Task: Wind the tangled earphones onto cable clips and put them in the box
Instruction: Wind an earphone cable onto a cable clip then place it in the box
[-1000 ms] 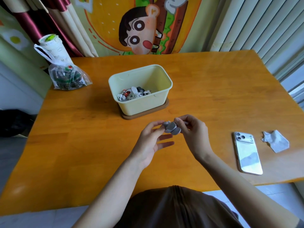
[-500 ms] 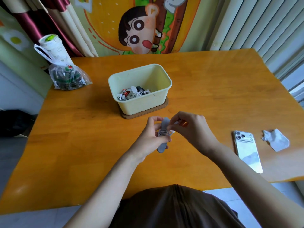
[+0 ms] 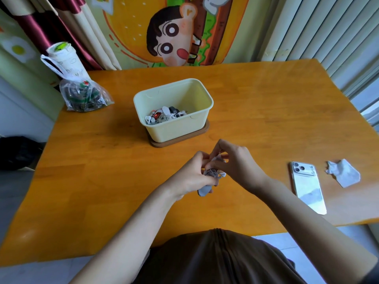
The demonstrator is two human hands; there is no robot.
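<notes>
I see the left hand gripping a grey cable clip wound with white earphones, the right hand pinching its top end, box just beyond.

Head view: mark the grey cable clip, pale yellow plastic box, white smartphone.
grey cable clip (image 3: 204, 190), head view, lower exposed tip.
pale yellow plastic box (image 3: 174, 131), head view, near outer wall.
white smartphone (image 3: 307, 190), head view, middle of its back.
</notes>
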